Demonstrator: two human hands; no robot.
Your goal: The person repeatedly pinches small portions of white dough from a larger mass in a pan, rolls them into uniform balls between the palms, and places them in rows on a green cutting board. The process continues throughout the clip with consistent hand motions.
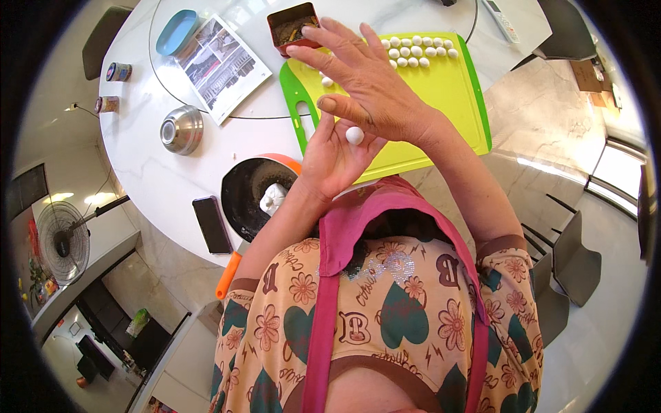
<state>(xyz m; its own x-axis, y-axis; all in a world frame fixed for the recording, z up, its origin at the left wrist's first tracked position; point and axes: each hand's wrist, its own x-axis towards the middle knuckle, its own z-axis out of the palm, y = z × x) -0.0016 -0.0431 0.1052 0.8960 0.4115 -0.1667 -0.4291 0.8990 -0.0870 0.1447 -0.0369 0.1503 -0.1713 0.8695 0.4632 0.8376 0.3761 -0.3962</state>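
On the palm of my left hand rests a small white dough ball; that hand is turned up, and its fingers are partly hidden. Just above it hovers my right hand, fingers spread and holding nothing. Behind both hands lies a yellow-green cutting board with a green edge. Several similar white balls stand in rows along its far side, and a few more are partly covered by my right hand. Left of my left forearm, a dark pan with an orange rim contains a white dough lump.
A red square tin stands beyond the board. Left on the round white table are a metal bowl, a printed sheet, a blue dish and two small jars. A phone lies beside the pan.
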